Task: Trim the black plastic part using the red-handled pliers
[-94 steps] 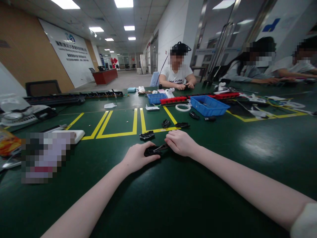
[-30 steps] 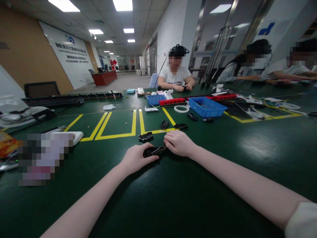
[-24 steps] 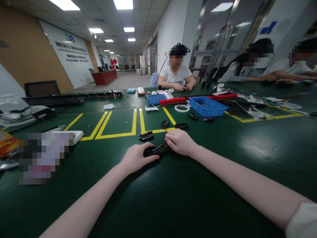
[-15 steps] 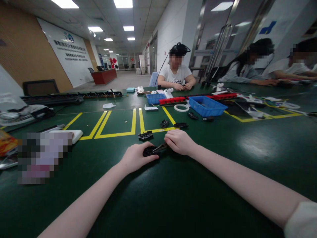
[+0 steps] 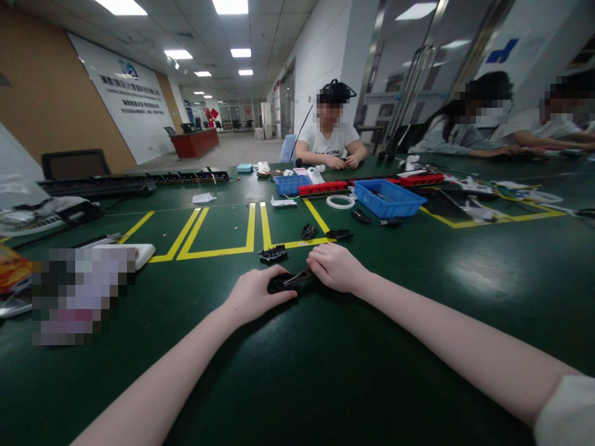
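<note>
While both my forearms are stretching out over the green table (image 5: pixel 488 272), these are the notes.

Left hand: my left hand (image 5: pixel 253 295) is curling around the near end of a small black part (image 5: pixel 284 282), thumb and fingers closing on it and pinning it against the table top.

Right hand: my right hand (image 5: pixel 335 267) is lying knuckles-up at the other end of the same part, fingers bent down onto it; how firmly they are gripping I cannot tell, since the fingertips are hiding under the hand.

Black part: it is sitting low on the table between my two hands, just on my side of the yellow tape lines (image 5: pixel 218 230). A thin pale metal strip is showing along its top; finer detail is too small to make out.

Loose pieces: a toothed black piece (image 5: pixel 273 253) is lying just beyond my left hand, touching the tape line. Two more black pieces (image 5: pixel 308 231) are resting a little farther out, near my right hand.

Farther out: a blue bin (image 5: pixel 389 198) is standing past the tape, with a white ring (image 5: pixel 340 201) just to its left and a red strip (image 5: pixel 324 188) behind the ring.

Left edge: a white flat device (image 5: pixel 132 253) is lying well apart from my hands.

Others: a person in a white T-shirt (image 5: pixel 331 141) is sitting across the table, hands together on the table edge; two more people are sitting at the far right.
</note>
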Tool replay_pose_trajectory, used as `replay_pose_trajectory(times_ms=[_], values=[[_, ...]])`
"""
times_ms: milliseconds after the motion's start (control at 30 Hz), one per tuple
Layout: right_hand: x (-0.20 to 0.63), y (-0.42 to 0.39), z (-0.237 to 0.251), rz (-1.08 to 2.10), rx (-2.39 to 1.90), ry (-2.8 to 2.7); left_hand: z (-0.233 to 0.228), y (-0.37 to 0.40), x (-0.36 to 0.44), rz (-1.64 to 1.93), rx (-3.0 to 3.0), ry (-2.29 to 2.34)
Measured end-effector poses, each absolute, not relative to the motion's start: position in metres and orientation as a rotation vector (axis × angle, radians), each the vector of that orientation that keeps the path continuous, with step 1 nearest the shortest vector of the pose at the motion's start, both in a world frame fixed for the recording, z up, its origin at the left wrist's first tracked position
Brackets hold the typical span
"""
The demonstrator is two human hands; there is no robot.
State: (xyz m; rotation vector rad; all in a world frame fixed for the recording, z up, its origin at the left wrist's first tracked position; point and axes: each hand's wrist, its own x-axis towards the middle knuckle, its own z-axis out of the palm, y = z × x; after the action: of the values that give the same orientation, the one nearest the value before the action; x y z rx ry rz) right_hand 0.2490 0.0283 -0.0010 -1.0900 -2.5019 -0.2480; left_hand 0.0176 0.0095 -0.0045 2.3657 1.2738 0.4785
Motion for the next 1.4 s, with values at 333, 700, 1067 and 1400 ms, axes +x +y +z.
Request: replay_pose_trajectory(times_ms=[333,700,1067,1400], values=[[0.2492,0.0283,0.0,-0.273,-1.104,-2.521,-0.0051,0.0102,0.0176,0.479,2.384,1.28],[0.2519,0.0308,0.0011,-0.272,-1.096,-2.557,-0.0046,0.0105,0.0179,0.454,2.37,1.275],[0.2481,0.0266,0.0022,-0.298,-1.114,-2.561,-0.0054,0.0093,0.0164,0.454,2.374,1.245],[0.2559,0.0337,0.0007,-0.333,-1.128,-2.563,-0.0068,0.0114,0.016,0.569,2.299,1.255]])
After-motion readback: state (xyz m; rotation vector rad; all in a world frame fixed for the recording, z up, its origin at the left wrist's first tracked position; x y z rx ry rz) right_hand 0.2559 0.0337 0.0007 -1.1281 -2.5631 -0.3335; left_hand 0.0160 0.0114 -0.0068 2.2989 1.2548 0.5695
